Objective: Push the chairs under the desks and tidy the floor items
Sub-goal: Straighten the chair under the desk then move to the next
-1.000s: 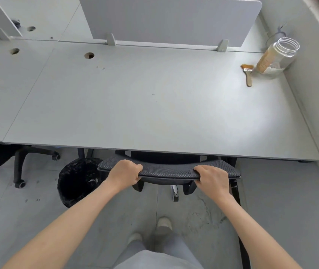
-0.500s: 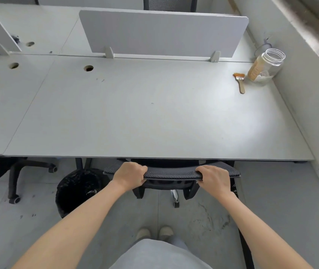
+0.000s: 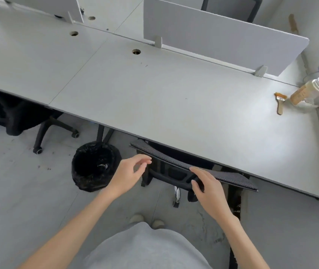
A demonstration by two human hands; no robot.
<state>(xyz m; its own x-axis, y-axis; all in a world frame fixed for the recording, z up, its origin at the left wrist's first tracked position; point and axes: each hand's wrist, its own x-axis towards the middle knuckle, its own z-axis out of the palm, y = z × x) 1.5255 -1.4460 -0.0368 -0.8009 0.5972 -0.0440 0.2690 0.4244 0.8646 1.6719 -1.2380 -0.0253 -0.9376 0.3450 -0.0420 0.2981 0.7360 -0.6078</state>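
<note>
A black mesh office chair (image 3: 230,178) stands pushed in under the grey desk (image 3: 174,98); only the top of its backrest and part of its frame show past the desk edge. My left hand (image 3: 129,172) hovers just left of the backrest with fingers loosely spread, holding nothing. My right hand (image 3: 207,186) rests over the backrest's top edge with fingers relaxed, not gripping. A second black chair (image 3: 18,117) sits partly under the neighbouring desk at the left, its wheeled legs sticking out.
A round bin with a black liner (image 3: 94,166) stands on the floor left of the chair. On the desk's far right are a glass jar (image 3: 318,92) and a small brush (image 3: 280,102). A partition panel (image 3: 222,37) runs along the desk's back. A wall closes the right side.
Both hands have let go of the chair's backrest; the left has lifted off to the side. The view has swung left, and the chair sits further under the desk.
</note>
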